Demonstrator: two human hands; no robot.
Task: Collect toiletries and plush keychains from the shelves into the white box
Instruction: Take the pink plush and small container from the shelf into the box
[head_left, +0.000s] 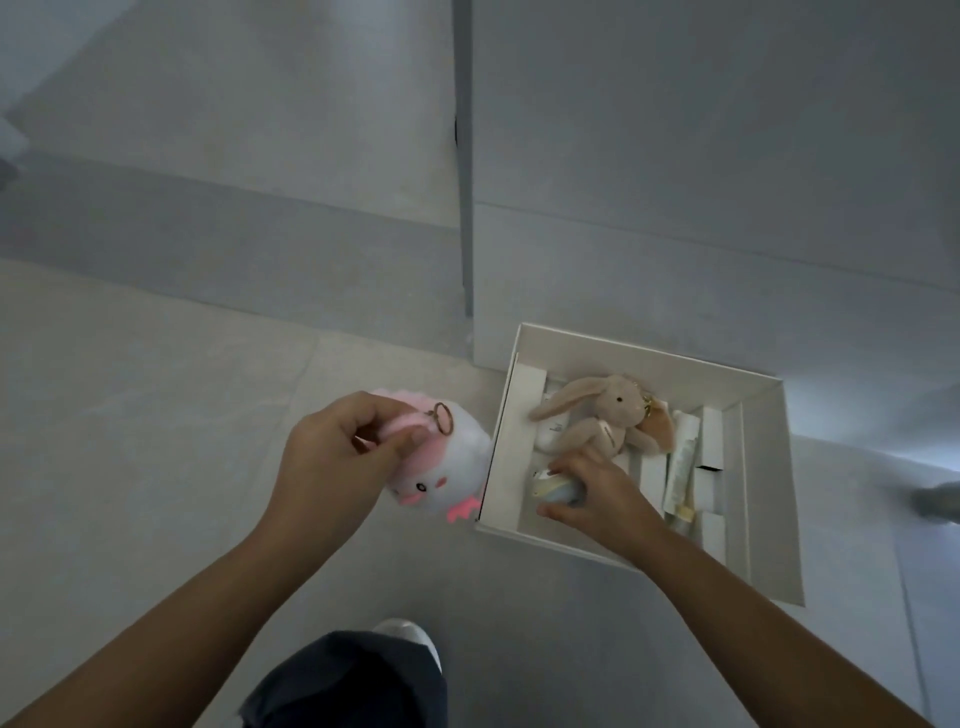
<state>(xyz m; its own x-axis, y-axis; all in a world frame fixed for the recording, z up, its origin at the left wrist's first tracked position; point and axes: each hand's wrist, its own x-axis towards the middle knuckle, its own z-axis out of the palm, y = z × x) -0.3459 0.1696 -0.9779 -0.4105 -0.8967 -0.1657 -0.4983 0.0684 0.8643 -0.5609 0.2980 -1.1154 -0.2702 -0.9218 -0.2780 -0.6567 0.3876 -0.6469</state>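
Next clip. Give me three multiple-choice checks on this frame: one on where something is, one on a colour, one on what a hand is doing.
1. Where does the beige bunny plush lie?
A. in the white box
B. on the floor
C. on a shelf

2. The plush keychain gripped by the left hand is:
A. green
B. pink and white
C. black

3. The right hand is:
A. hanging idle outside the box
B. pulling the bunny's ear
C. inside the box, curled round a small pale container

Answers: 1 A, it lies inside the box; 2 B, white body with pink patches; 3 C, its fingers wrap the container.
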